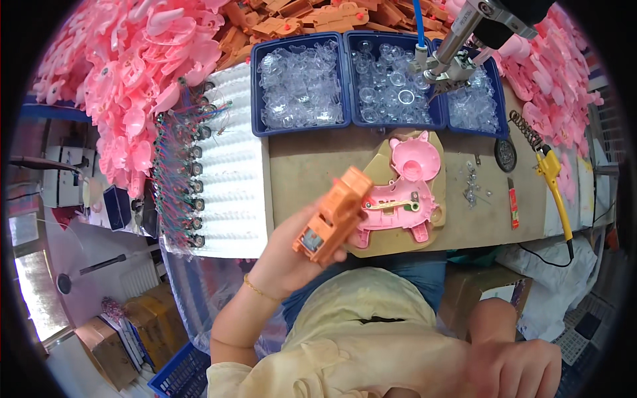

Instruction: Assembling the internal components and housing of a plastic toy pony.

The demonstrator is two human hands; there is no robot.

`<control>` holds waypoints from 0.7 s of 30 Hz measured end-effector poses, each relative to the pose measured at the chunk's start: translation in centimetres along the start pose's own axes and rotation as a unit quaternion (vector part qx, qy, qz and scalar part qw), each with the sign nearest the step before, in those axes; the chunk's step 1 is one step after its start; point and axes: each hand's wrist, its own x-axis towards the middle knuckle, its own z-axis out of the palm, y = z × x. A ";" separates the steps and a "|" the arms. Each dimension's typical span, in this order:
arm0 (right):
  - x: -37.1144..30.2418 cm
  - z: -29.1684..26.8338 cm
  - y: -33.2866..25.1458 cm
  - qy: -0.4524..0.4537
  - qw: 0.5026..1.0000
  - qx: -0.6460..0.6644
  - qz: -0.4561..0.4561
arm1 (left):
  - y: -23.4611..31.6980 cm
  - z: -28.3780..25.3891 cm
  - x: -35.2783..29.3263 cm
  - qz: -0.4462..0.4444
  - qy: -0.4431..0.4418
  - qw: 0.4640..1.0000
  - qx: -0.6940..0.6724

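Observation:
My left hand (284, 255) is wrapped round an orange plastic gearbox-like module (335, 215) with a small grey metallic part at its lower end. It is raised over the left edge of a pink pig-shaped shell half (391, 217), which lies inside-up in a tan shaped holder (432, 247). A small board and a thin pale strip with a ring end show inside the shell. My right hand (511, 361) is back by my body at the lower right, its fingers curled; what they hold, if anything, is hidden.
Blue bins (300, 126) of clear plastic parts line the back, beneath a hanging metal tool (458, 50). Pink shells (136, 79) and orange modules (298, 23) are heaped behind. Wired speakers lie on white foam (239, 166). A yellow-handled soldering iron (554, 186), screws (471, 189) and a red-handled tool (513, 205) lie right.

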 end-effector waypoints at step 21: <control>-4.9 -7.4 4.0 0.340 0.733 -0.508 0.296 | -2.2 2.8 0.2 0.006 0.097 0.970 0.221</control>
